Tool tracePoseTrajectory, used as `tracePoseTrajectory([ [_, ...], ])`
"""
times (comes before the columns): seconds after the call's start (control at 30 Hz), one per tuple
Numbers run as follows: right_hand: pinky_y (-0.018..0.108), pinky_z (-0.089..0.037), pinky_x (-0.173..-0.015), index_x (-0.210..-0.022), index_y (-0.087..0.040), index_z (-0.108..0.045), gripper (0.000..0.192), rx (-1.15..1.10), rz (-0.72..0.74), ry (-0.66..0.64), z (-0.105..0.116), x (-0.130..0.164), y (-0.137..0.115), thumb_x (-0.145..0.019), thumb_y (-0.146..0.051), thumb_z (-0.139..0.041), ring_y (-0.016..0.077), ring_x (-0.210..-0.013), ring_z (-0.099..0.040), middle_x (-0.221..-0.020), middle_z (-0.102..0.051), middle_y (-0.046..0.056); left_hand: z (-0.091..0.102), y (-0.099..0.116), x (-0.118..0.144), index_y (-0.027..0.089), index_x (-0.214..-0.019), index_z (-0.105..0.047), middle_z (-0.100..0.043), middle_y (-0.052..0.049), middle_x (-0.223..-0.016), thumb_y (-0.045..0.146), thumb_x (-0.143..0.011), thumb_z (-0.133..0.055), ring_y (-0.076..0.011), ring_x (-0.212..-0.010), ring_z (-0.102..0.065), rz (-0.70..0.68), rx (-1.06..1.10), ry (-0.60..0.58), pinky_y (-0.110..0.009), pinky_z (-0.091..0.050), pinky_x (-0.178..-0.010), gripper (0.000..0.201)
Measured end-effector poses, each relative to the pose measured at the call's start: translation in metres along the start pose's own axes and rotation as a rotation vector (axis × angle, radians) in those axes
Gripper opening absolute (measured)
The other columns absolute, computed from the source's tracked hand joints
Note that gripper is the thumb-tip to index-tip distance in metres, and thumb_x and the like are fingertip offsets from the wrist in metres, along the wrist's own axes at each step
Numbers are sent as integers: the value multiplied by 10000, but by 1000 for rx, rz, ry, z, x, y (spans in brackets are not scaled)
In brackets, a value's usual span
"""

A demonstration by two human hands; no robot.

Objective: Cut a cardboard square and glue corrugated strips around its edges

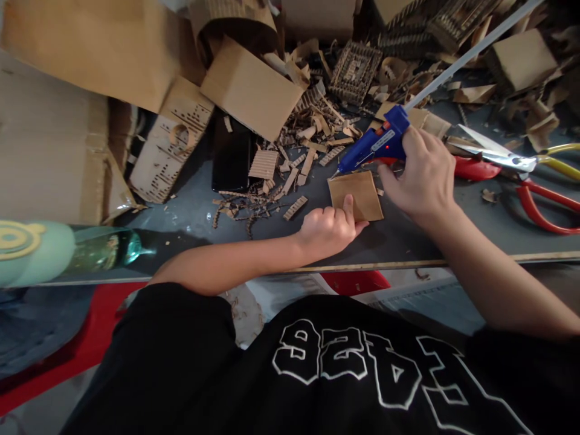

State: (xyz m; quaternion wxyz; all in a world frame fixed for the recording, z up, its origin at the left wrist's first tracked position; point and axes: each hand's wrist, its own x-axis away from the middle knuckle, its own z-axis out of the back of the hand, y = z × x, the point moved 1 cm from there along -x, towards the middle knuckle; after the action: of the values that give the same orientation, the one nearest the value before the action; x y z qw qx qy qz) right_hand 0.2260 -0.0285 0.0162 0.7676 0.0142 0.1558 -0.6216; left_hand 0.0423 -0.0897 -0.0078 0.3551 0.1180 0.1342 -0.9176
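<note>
A small square of brown cardboard [362, 192] lies flat near the table's front edge. My left hand [330, 231] is closed at its lower left corner, index finger pressed on top and thumb along the near edge, other fingers curled. In my right hand [428, 172] is a blue hot glue gun [378, 142], with a small red light lit on its side. Its nozzle is at the square's upper left corner. From the back of the gun a long translucent glue stick [471, 55] reaches up to the right.
Cardboard scraps [312, 148] litter the table beyond the square. A black phone [232, 154] lies left of them, beside a cardboard box [254, 87]. Scissors [507, 154] and red-handled pliers [532, 199] are at the right. A green bottle [102, 249] lies at the left edge.
</note>
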Motion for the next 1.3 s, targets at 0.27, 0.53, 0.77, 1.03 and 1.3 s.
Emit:
tracePoseTrajectory([
  [0.27, 477, -505, -944, -1347, -179, -462, 456, 2, 18, -20, -3, 0, 0, -911, -302, -516, 336, -1206, -587, -1247, -617, 153, -1, 0, 1, -114, -1200, -666, -644, -116, -528, 453, -1058, -393, -182, -464, -605, -2, 18, -5, -280, -279, -382, 645],
  [0.53, 469, -489, -976, -1276, -184, -492, 369, 2, -12, -25, 4, 0, 0, -934, -319, -515, 319, -1177, -593, -1219, -632, 161, -1, 0, 2, -95, -1165, -694, -621, -90, -501, 463, -1053, -406, -166, -436, -582, -9, -38, 76, -276, -255, -383, 638],
  [0.77, 473, -491, -982, -1228, -164, -504, 337, 62, -43, -26, 9, -1, 2, -919, -297, -524, 316, -1164, -608, -1213, -636, 156, 1, -1, -2, -119, -1264, -626, -642, -132, -544, 458, -1064, -358, -192, -504, -609, 23, 70, -120, -277, -273, -401, 667],
  [1.03, 445, -499, -970, -1233, -125, -552, 370, 108, -58, -19, 15, -1, 4, -890, -265, -554, 331, -1145, -620, -1191, -653, 172, 1, -1, -3, -91, -1267, -640, -644, -132, -550, 469, -1067, -324, -195, -499, -602, 40, 103, -155, -279, -292, -396, 673],
  [1.3, 466, -471, -1019, -1391, -79, -514, 529, 114, -82, -29, 21, 0, 8, -909, -292, -549, 346, -1212, -598, -1292, -619, 210, -1, 0, -1, -105, -1203, -670, -629, -110, -510, 462, -1071, -325, -183, -452, -586, 10, 29, -72, -283, -238, -370, 676],
])
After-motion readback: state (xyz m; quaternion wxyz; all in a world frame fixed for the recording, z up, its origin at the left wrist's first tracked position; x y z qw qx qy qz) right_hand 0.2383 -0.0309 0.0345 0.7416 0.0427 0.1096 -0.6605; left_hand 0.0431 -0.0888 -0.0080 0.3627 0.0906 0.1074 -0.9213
